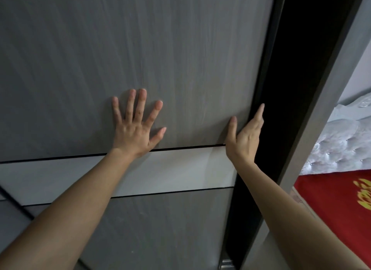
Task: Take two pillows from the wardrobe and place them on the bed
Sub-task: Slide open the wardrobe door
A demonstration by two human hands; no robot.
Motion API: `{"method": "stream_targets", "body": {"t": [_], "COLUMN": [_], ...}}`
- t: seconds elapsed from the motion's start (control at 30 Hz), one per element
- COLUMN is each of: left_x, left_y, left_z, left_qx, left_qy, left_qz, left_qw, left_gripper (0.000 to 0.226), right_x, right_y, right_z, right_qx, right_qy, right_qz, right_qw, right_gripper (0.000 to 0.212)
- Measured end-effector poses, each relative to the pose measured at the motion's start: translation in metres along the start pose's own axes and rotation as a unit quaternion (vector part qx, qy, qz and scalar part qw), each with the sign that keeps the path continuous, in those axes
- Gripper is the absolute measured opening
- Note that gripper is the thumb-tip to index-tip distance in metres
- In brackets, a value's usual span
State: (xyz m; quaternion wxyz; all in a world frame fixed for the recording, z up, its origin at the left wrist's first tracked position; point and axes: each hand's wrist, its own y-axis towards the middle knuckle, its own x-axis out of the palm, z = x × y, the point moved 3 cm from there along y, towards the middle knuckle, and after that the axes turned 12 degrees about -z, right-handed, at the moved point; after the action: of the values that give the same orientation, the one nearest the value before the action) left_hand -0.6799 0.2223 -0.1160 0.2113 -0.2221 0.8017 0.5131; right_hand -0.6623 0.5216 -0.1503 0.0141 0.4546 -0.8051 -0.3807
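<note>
Wardrobe door point(180, 58): grey sliding panel with a pale band across it, partly open; a dark gap point(281, 88) shows at its right edge.

Left hand point(133, 129): flat on the door, fingers point(142, 101) spread, holding nothing.

Right hand point(246, 137): at the door's right edge, fingers extended, thumb on the door face; whether it grips the edge, cannot tell.

Pillows: not visible; presumably inside the dark gap.

Bed point(337, 205): red cover, right of the door, past the wardrobe frame point(321, 109).

Step in hand, judged: widening the opening. Push evenly leftward with both palms, keeping fingers clear of the frame.
</note>
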Motion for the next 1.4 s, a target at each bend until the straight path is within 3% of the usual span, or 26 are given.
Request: {"method": "stream_targets", "body": {"t": [0.3, 0.57, 0.67, 0.93, 1.4], "left_x": [-0.004, -0.022, -0.026, -0.036, -0.020], "left_y": [-0.060, -0.115, -0.137, -0.175, -0.214], "left_z": [-0.105, -0.157, -0.173, -0.198, -0.274], "left_qx": [-0.060, -0.178, -0.172, -0.132, -0.165], "left_qy": [-0.016, -0.082, -0.092, -0.132, -0.131], "left_qz": [-0.065, -0.151, -0.184, -0.238, -0.333], "left_qw": [0.996, 0.969, 0.963, 0.953, 0.919], "left_gripper": [0.078, 0.092, 0.090, 0.080, 0.085], "right_x": [0.073, 0.154, 0.179, 0.237, 0.320], "right_y": [-0.051, -0.120, -0.138, -0.174, -0.235], "right_z": [-0.063, -0.069, -0.085, -0.125, -0.184], "right_qx": [-0.009, 0.135, 0.137, 0.110, 0.079], "right_qy": [0.013, 0.074, 0.090, 0.029, 0.043], "right_qz": [-0.119, -0.298, -0.340, -0.457, -0.531], "right_qw": [0.993, 0.942, 0.926, 0.882, 0.842], "right_gripper": [0.065, 0.070, 0.060, 0.067, 0.072]}}
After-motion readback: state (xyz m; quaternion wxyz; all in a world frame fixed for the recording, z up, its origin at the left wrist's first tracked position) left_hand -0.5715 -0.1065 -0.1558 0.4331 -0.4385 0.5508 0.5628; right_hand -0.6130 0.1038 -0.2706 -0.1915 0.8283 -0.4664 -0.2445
